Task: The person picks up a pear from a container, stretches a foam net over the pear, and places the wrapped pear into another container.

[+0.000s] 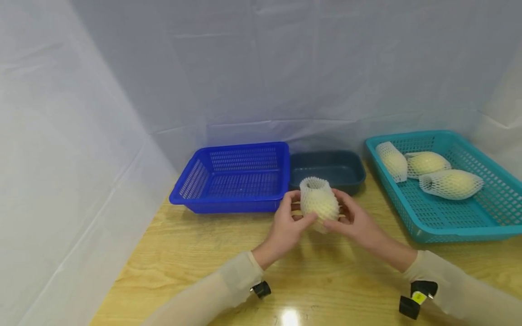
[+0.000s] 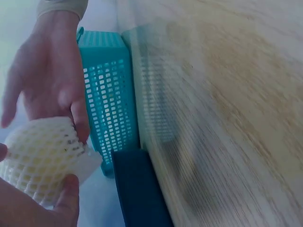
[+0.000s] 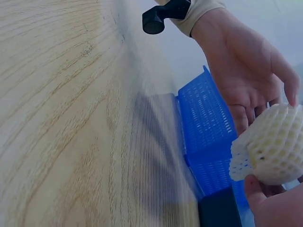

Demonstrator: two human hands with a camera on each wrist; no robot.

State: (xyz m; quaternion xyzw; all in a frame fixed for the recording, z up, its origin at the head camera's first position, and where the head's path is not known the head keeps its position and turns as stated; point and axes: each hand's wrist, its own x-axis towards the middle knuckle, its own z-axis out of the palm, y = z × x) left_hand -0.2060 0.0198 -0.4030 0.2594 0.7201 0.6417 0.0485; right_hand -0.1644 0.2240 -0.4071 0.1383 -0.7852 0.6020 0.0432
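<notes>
A pale yellow fruit in a white foam net sleeve is held up between both hands above the table, one end of the net gaping upward in the head view. My left hand grips its left side, thumb across the front. From the other side my right hand holds it, thumb low on the net and fingers partly hidden behind. Both wrist views show the netted fruit close up; a small dark spot shows through the net in the right one.
At the left stands a blue plastic basket. A dark teal tray sits beside it, behind the hands. The turquoise basket on the right holds netted fruits. White sheeting hangs behind the wooden table.
</notes>
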